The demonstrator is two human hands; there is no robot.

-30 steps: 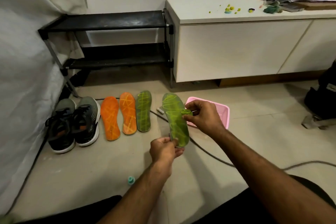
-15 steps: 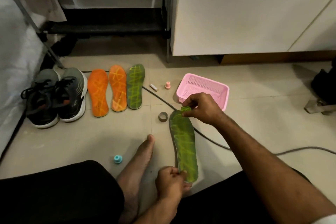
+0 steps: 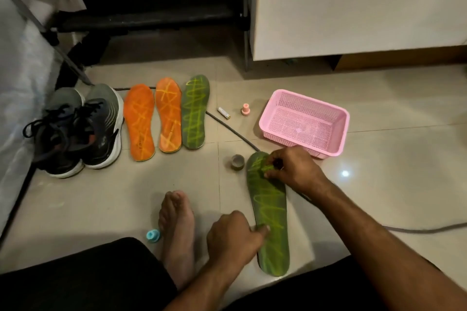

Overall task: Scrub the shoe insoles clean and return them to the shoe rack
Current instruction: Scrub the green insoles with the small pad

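A green insole point(image 3: 271, 214) with yellow-green scribbles lies flat on the tiled floor in front of me. My left hand point(image 3: 231, 240) presses its heel edge with the fingertips. My right hand point(image 3: 293, 169) is shut on a small green scrubbing piece point(image 3: 265, 168) pressed against the toe end. Two orange insoles point(image 3: 139, 124) point(image 3: 168, 115) and a second green insole point(image 3: 195, 111) lie side by side further back. The black shoe rack point(image 3: 151, 16) stands at the top left.
A pair of dark sneakers point(image 3: 75, 131) sits left of the insoles. A pink basket point(image 3: 338, 129) stands to the right, with a tape roll point(image 3: 237, 162), a battery point(image 3: 224, 112), a pink cap point(image 3: 245, 109), a blue cap point(image 3: 153, 235), a cable point(image 3: 232, 131) and my bare foot point(image 3: 177, 230) around.
The insole came down from mid-air to lie flat on the floor. My view tilted down. My right hand shifted onto the toe end with the scrubbing piece.
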